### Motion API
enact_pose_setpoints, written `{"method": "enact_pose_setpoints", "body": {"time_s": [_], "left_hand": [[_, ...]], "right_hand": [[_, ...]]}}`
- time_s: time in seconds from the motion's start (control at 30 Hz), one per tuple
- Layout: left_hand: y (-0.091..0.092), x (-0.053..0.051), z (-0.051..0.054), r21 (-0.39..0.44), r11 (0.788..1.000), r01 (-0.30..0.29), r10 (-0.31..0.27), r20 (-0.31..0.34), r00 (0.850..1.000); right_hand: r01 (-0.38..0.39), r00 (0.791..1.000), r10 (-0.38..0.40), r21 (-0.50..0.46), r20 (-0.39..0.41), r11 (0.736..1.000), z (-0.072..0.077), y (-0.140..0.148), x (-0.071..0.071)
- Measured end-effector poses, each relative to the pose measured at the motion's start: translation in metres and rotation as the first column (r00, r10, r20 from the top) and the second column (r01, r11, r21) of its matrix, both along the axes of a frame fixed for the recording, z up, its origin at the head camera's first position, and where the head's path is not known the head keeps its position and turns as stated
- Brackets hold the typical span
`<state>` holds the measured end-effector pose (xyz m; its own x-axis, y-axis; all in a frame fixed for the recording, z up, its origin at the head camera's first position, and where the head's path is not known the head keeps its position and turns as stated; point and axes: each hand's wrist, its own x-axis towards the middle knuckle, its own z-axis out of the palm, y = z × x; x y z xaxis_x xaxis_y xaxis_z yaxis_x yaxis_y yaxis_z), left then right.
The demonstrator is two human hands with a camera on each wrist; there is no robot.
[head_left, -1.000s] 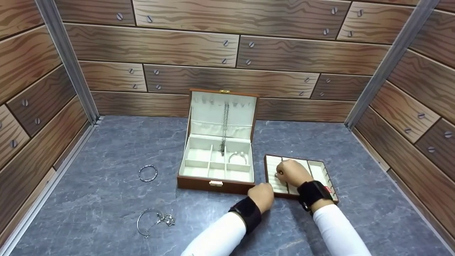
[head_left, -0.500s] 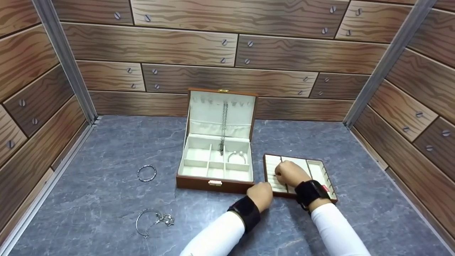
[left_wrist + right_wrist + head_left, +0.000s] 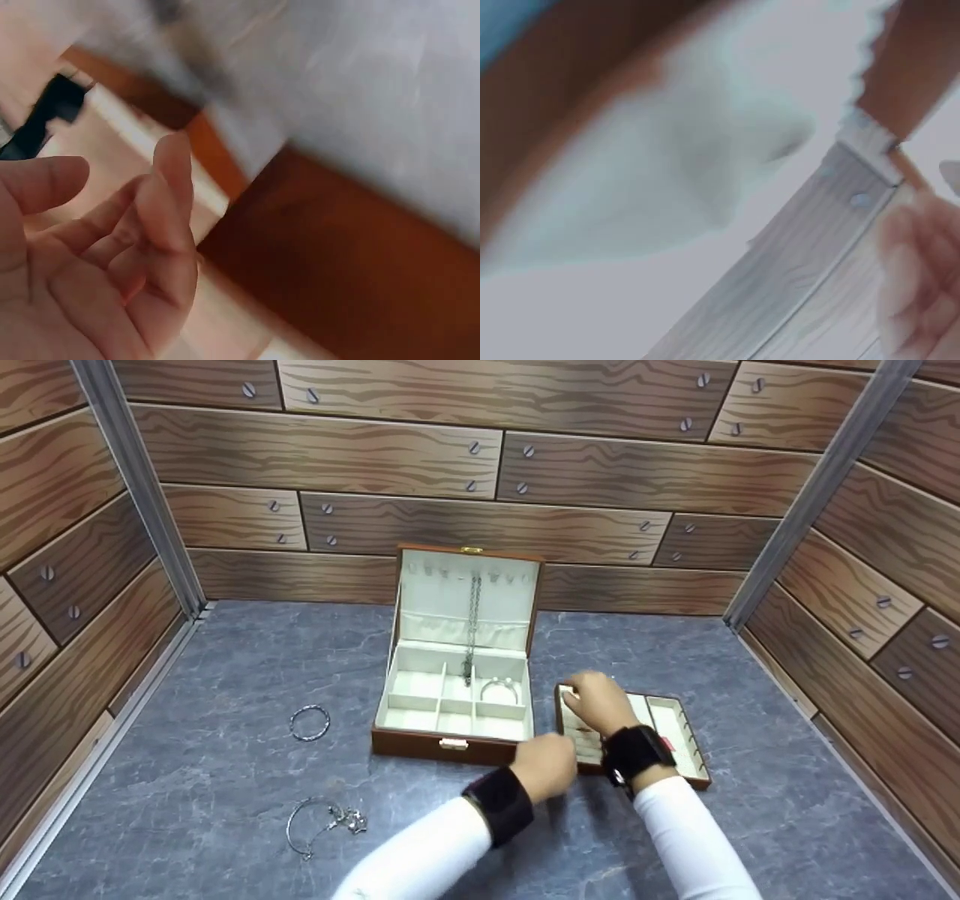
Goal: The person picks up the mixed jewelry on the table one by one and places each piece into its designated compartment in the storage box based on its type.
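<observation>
My right hand is over the ring-roll side of the cream-lined jewelry tray, its fingers loosely bent. In the right wrist view those fingers show at the edge with nothing visible between them; pale blurred padding fills much of that view. My left hand hovers by the tray's near left corner, beside the brown jewelry box. The left wrist view shows the left hand loosely curled, thumb apart, holding nothing. A chain necklace hangs inside the raised lid, and a bangle sits in a right-hand compartment.
On the grey marbled tabletop, a silver bangle lies left of the box. Nearer the front are another bangle and a small heap of silver chain. Wood-patterned walls enclose the back and sides.
My right hand has lifted off the ring rolls and moved toward the tray's far left corner. The left hand has drawn slightly left and away from the tray.
</observation>
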<state>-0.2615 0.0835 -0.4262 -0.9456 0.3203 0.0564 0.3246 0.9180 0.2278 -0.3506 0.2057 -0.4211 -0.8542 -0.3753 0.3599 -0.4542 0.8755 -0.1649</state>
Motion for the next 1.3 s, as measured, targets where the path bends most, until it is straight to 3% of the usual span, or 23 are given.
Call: {"method": "enact_pose_setpoints", "body": {"time_s": [0.13,0.23,0.3,0.37,0.47,0.6,0.7,0.77,0.97,1.17,1.3], "left_hand": [[-0.034,-0.012,0.026,0.132,0.988,0.084,-0.081,-0.028,0.996],[-0.067,-0.025,0.040,0.238,0.969,0.062,-0.056,-0.033,0.998],[-0.092,-0.034,0.046,0.263,0.965,0.019,-0.004,-0.055,0.998],[-0.118,-0.042,0.049,0.232,0.972,-0.036,0.060,-0.097,0.993],[-0.159,-0.053,0.046,0.144,0.978,-0.151,0.177,-0.189,0.966],[-0.208,-0.057,0.037,0.128,0.940,-0.316,0.334,-0.154,0.930],[-0.234,-0.055,0.027,0.137,0.916,-0.376,0.389,-0.079,0.918],[-0.245,-0.051,0.021,0.123,0.915,-0.385,0.391,-0.030,0.920],[-0.265,-0.031,0.005,0.047,0.943,-0.329,0.324,0.092,0.942],[-0.279,-0.013,-0.006,0.020,0.962,-0.272,0.267,0.124,0.956],[-0.289,-0.003,-0.011,0.034,0.970,-0.242,0.233,0.163,0.959]], "right_hand": [[0.039,0.999,-0.039,-0.026,-0.018,0.999,0.017,-0.031,-0.005],[0.050,0.999,-0.050,-0.019,0.000,0.999,0.027,-0.055,-0.008],[0.049,0.999,-0.049,-0.011,0.024,0.999,0.031,-0.071,-0.010],[0.049,0.997,-0.048,-0.005,0.067,0.999,0.034,-0.086,-0.011],[0.044,0.992,-0.043,0.002,0.120,0.999,0.034,-0.107,-0.011],[0.018,0.987,-0.018,0.005,0.160,1.000,0.028,-0.132,-0.009],[-0.011,0.984,0.012,-0.005,0.179,1.000,0.025,-0.147,-0.004],[-0.030,0.982,0.031,-0.009,0.189,1.000,0.022,-0.157,0.000],[-0.091,0.975,0.089,-0.001,0.205,0.996,0.016,-0.179,0.017],[-0.155,0.979,0.151,0.020,0.134,0.988,0.012,-0.201,0.038],[-0.215,0.969,0.214,-0.007,0.127,0.977,0.010,-0.219,0.060]]}}
